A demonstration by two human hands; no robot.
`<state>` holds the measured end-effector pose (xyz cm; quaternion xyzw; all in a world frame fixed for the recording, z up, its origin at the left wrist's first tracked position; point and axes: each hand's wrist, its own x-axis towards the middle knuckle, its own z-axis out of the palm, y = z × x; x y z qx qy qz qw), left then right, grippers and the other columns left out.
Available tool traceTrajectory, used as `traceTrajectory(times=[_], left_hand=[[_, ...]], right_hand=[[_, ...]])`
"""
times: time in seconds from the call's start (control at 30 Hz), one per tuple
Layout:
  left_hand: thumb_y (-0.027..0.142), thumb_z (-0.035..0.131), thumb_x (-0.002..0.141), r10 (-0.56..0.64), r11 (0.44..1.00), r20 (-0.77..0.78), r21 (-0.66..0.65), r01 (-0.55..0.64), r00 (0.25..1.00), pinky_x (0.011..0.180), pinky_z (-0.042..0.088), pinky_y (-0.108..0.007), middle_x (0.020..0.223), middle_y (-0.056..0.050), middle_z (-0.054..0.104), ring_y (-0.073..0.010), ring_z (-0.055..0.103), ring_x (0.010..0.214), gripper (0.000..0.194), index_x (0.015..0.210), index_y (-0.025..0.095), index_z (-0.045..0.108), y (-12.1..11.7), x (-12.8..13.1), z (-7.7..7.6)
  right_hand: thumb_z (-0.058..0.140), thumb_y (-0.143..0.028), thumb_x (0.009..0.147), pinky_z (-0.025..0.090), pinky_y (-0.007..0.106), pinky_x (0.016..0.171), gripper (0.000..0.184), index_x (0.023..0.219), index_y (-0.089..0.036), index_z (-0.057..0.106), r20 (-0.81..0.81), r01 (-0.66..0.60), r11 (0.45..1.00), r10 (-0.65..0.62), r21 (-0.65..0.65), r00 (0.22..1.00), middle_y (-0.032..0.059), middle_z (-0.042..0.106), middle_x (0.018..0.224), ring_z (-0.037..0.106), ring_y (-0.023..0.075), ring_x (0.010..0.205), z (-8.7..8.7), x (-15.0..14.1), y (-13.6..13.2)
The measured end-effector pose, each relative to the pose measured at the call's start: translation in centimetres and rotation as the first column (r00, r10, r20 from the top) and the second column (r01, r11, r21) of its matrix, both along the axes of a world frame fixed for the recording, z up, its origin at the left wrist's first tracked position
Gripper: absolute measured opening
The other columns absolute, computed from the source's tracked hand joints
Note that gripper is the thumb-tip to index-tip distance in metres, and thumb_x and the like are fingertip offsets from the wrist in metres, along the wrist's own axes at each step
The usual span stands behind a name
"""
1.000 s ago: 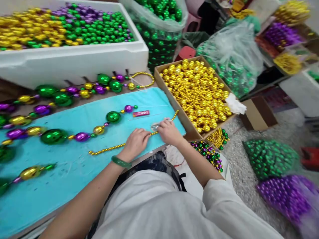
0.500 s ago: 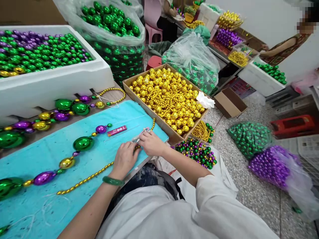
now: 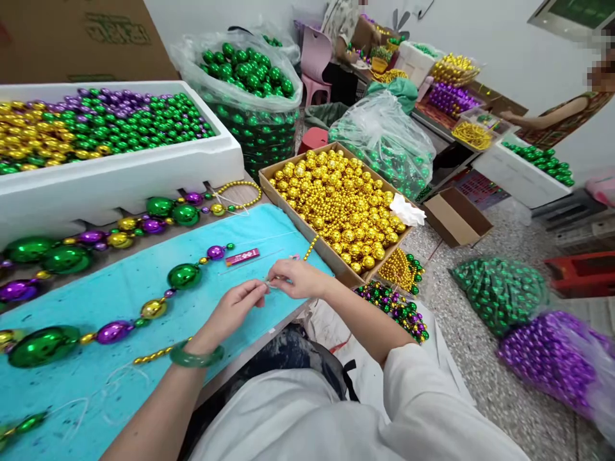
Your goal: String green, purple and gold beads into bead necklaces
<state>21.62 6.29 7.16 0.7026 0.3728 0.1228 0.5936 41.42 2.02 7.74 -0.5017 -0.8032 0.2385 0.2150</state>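
Over the blue cloth (image 3: 269,221) my left hand (image 3: 235,307), a green bangle (image 3: 196,354) on its wrist, pinches with thumb and forefinger. My right hand (image 3: 300,280) meets it fingertip to fingertip, also closed. Something small and pale shows between them, too little to name. A string of gold beads (image 3: 154,354) lies partly behind my left forearm; more gold beads (image 3: 311,246) show beyond my right hand. Past the fingers rest a pink packet (image 3: 242,257) and a thin needle-like rod (image 3: 257,261). A strand of large green, gold and purple beads (image 3: 185,276) runs along the cloth.
A foam box (image 3: 192,163) of mixed beads stands at the back left, behind another bead strand (image 3: 120,239). Right of the cloth is a cardboard tray (image 3: 307,232) of gold beads. Bagged purple beads (image 3: 548,362) lie on the floor. Two people sit farther back.
My hands have drawn back from the gold beads they were touching and now pinch fingertip to fingertip, slightly nearer me. The view has tilted, so the surroundings appear shifted right and down.
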Motion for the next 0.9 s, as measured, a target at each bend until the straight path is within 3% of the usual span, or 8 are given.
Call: traceTrajectory(times=[0.13,0.23,0.33,0.4,0.53,0.63,0.73,0.9], left_hand=[[0.048,0.047,0.086,0.012,1.0,-0.04,-0.02,-0.013,0.999,0.057,0.037,-0.024,0.057,0.003,0.052,-0.0131,0.047,0.058,0.033,0.077,0.019,0.059,0.0,-0.8,0.6],[0.043,0.046,0.083,0.066,0.993,-0.073,-0.09,-0.072,0.995,0.051,0.033,-0.023,0.047,0.004,0.045,-0.0119,0.042,0.049,0.029,0.072,0.019,0.056,0.0,-1.5,0.7],[0.041,0.047,0.081,0.15,0.977,-0.09,-0.139,-0.162,0.985,0.047,0.03,-0.022,0.045,0.005,0.041,-0.0105,0.038,0.044,0.026,0.073,0.018,0.057,0.3,-2.7,0.5],[0.038,0.047,0.079,0.216,0.965,-0.093,-0.129,-0.227,0.972,0.046,0.029,-0.021,0.045,0.005,0.042,-0.0098,0.037,0.043,0.024,0.072,0.018,0.057,0.5,-3.4,0.4],[0.034,0.046,0.077,0.278,0.948,-0.063,-0.143,-0.284,0.959,0.045,0.027,-0.021,0.045,0.006,0.042,-0.0091,0.037,0.042,0.021,0.074,0.017,0.058,0.6,-3.0,-0.1],[0.031,0.045,0.078,0.291,0.947,-0.008,-0.142,-0.289,0.957,0.046,0.027,-0.021,0.046,0.006,0.041,-0.0088,0.036,0.042,0.018,0.072,0.017,0.055,0.5,-1.9,-0.3],[0.031,0.044,0.08,0.313,0.946,0.063,-0.108,-0.305,0.948,0.049,0.03,-0.021,0.048,0.006,0.043,-0.0082,0.038,0.045,0.021,0.064,0.018,0.048,0.5,-1.5,-0.5],[0.039,0.047,0.083,0.281,0.954,0.116,-0.146,-0.264,0.953,0.05,0.032,-0.022,0.053,0.005,0.047,-0.0086,0.042,0.048,0.025,0.077,0.016,0.058,0.4,-2.5,-0.4]], right_hand=[[0.053,-0.015,0.08,0.041,0.023,0.069,0.005,0.08,-0.017,0.057,-0.035,0.064,0.997,-0.065,-0.029,0.997,0.001,0.061,0.077,0.053,0.0137,0.071,0.3,0.4,1.5],[0.051,-0.015,0.075,0.04,0.023,0.069,0.004,0.074,-0.017,0.055,-0.069,0.205,0.979,-0.205,-0.004,0.976,0.0009,0.059,0.074,0.052,0.0139,0.071,-0.1,1.6,2.6],[0.045,-0.015,0.078,0.041,0.025,0.069,0.012,0.078,-0.016,0.057,-0.047,0.482,0.875,-0.481,0.028,0.875,0.0032,0.06,0.076,0.053,0.0155,0.071,-0.9,3.2,3.6],[0.047,-0.016,0.08,0.042,0.029,0.07,0.014,0.081,-0.015,0.061,0.081,0.538,0.841,-0.54,0.053,0.838,0.0063,0.062,0.078,0.054,0.0185,0.073,-1.3,3.5,4.1],[0.052,-0.012,0.079,0.043,0.036,0.082,0.028,0.102,-0.013,0.067,0.203,0.372,0.918,-0.394,0.139,0.896,0.0151,0.066,0.105,0.056,0.0256,0.093,-1.0,0.8,4.0],[0.056,-0.015,0.078,0.045,0.031,0.073,0.044,0.122,-0.015,0.062,0.004,0.184,0.978,-0.185,-0.099,0.983,0.0091,0.068,0.104,0.058,0.0179,0.077,-0.7,-2.6,3.6],[0.063,-0.03,0.077,0.04,0.025,0.057,0.036,0.109,-0.015,0.068,-0.139,0.115,0.941,-0.166,-0.319,0.976,-0.0004,0.064,0.07,0.05,0.0122,0.057,-0.5,-4.6,3.5],[0.065,-0.046,0.072,0.029,0.023,0.046,0.03,0.072,-0.016,0.067,-0.236,0.225,0.916,-0.312,-0.332,0.92,-0.0038,0.048,0.051,0.037,0.0095,0.046,0.1,-3.1,4.1]])
